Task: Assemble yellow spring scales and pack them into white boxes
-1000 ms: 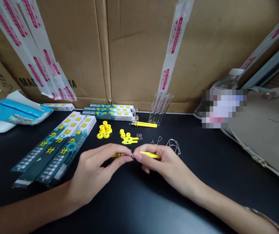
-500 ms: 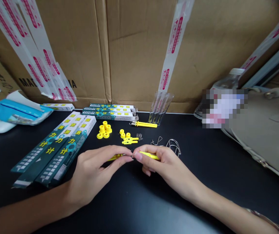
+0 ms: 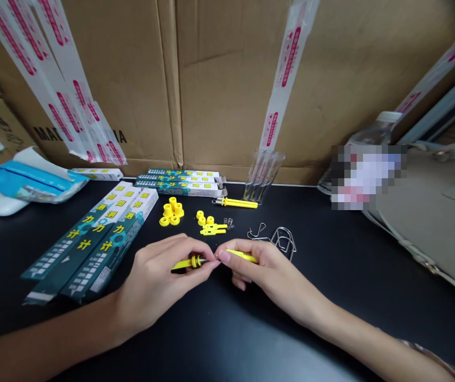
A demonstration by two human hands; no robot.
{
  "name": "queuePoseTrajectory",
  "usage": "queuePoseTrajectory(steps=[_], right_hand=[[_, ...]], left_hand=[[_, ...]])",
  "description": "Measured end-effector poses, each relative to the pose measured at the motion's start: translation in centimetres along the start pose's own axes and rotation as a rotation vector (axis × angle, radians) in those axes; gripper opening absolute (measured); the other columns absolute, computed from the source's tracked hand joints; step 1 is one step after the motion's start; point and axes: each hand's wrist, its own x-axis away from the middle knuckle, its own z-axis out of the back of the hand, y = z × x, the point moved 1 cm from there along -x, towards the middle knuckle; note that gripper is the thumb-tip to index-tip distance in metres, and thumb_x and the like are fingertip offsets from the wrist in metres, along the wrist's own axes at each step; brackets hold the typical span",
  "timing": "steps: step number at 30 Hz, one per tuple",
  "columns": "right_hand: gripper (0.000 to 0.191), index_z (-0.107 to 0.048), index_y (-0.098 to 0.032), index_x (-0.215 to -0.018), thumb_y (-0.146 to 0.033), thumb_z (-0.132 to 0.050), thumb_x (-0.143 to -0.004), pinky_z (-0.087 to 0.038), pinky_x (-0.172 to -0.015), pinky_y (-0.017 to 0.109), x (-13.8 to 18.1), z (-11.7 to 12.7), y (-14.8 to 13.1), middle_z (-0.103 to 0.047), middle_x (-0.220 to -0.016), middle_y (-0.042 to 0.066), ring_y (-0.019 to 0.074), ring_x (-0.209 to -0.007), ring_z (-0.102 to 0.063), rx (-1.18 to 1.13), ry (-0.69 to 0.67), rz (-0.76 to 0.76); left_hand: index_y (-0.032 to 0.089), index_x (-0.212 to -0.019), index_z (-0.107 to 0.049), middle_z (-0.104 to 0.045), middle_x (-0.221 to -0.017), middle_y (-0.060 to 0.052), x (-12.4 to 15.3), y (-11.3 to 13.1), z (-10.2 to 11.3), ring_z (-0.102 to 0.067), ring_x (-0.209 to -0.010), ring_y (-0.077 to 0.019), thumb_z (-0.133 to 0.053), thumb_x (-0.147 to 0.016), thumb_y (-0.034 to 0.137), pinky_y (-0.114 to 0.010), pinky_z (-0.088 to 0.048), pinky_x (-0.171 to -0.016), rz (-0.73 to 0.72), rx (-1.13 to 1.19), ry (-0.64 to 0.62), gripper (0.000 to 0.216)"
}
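Observation:
My left hand (image 3: 171, 276) is closed, thumb and index finger pinching a yellow plastic rod with a metal spring end (image 3: 190, 262). Fingertip to fingertip with it, my right hand (image 3: 251, 260) grips a slim yellow plastic piece (image 3: 243, 255). Where the two parts come together, the fingers hide whether they are joined. Just beyond the hands lie flat yellow tabs (image 3: 213, 229), small yellow caps (image 3: 201, 218) and tiny springs (image 3: 229, 223). Bent wire hooks (image 3: 283, 241) rest behind my right hand. Farther back is another yellow rod assembly (image 3: 240, 202).
Green-and-white boxes (image 3: 103, 239) lie at left, more boxes (image 3: 179, 183) at the back. Yellow collars (image 3: 172, 209) sit between. Clear tubes (image 3: 265, 178) lean against the cardboard (image 3: 219, 95). At right are a bottle (image 3: 374, 132) and a bag (image 3: 438, 212); at left, a blue packet (image 3: 36, 178).
My left hand has turned slightly and its fingers have shifted, so more of the yellow rod and its metal end shows. My right hand keeps nearly the same place and grip.

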Motion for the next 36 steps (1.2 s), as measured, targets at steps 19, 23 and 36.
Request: queuePoseTrajectory(steps=[19, 23, 36], right_hand=[[0.043, -0.071, -0.016, -0.089, -0.059, -0.066, -0.085, -0.030, -0.053, 0.025, -0.1, 0.5, 0.1, -0.049, -0.064, -0.005, 0.0095, -0.054, -0.040, 0.078, -0.013, 0.006], [0.042, -0.074, -0.016, -0.093, -0.057, -0.069, -0.084, -0.028, -0.052, 0.024, -0.2, 0.6, 0.4, -0.050, -0.065, -0.005, 0.0093, -0.054, -0.040, 0.037, -0.016, 0.009], [0.044, -0.074, -0.016, -0.098, -0.058, -0.064, -0.087, -0.028, -0.055, 0.026, -0.3, 0.5, 0.8, -0.050, -0.063, -0.005, 0.0103, -0.053, -0.042, 0.095, -0.020, -0.026]], left_hand=[[0.019, -0.098, -0.068, -0.077, -0.087, 0.002, 0.2, -0.3, 0.0, -0.072, -0.073, -0.0107, -0.072, -0.087, 0.012, -0.019, -0.056, -0.074, -0.131, -0.093, -0.009, 0.013], [0.018, -0.103, -0.066, -0.079, -0.093, 0.001, 0.5, -0.4, 0.0, -0.074, -0.080, -0.0119, -0.071, -0.089, 0.012, -0.019, -0.057, -0.080, -0.179, -0.144, -0.004, 0.016], [0.017, -0.097, -0.061, -0.075, -0.089, -0.003, 0.5, 0.0, 0.1, -0.074, -0.080, -0.0148, -0.050, -0.102, 0.026, -0.023, -0.057, -0.077, -0.077, -0.174, -0.129, 0.016]])
